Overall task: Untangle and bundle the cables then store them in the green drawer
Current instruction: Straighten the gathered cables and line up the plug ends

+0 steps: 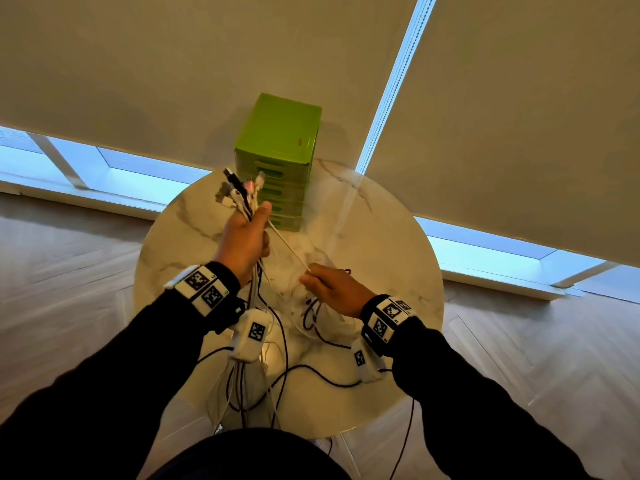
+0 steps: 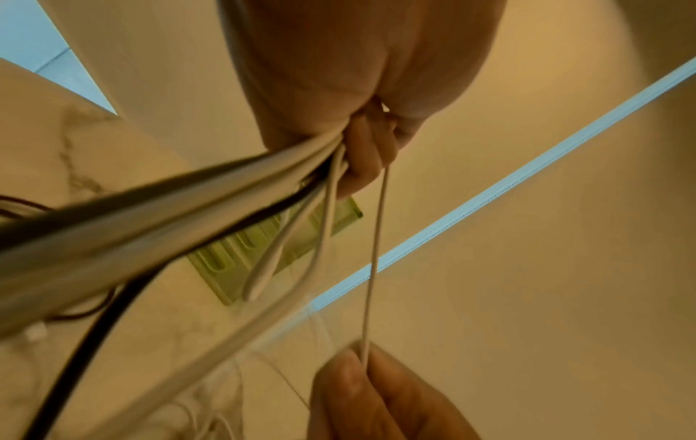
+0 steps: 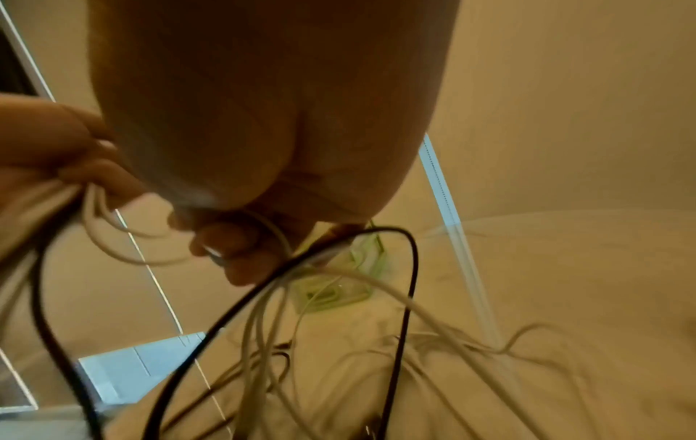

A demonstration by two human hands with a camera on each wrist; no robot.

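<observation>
left side first: the left hand (image 1: 244, 237) is raised over the round marble table (image 1: 398, 237), fingers curled tight round a fistful of cables (image 1: 239, 195), plug ends fanning out above the thumb and the long tails hanging down off the near edge. the danger here is plain: that fist holds many cords at once, and if the grip eases while one is drawn through, a plug may slide out and the sorted ends scatter.

across the middle runs one thin white cable (image 1: 289, 245), stretched taut from the left fist down to the right. pull too hard and it could cinch any knot hidden in the loose pile rather than free it.

now the right hand (image 1: 332, 289), low over the table, thumb and fingertips pinching that white cable, while a black cable (image 3: 408, 282) loops round beneath its fingers. that loop looks ready to snag and drag the heap toward the edge.

behind, at the table's far side, stands the green drawer unit (image 1: 277, 157), every drawer closed, well apart from both hands. a dragged tangle could nudge it.
</observation>
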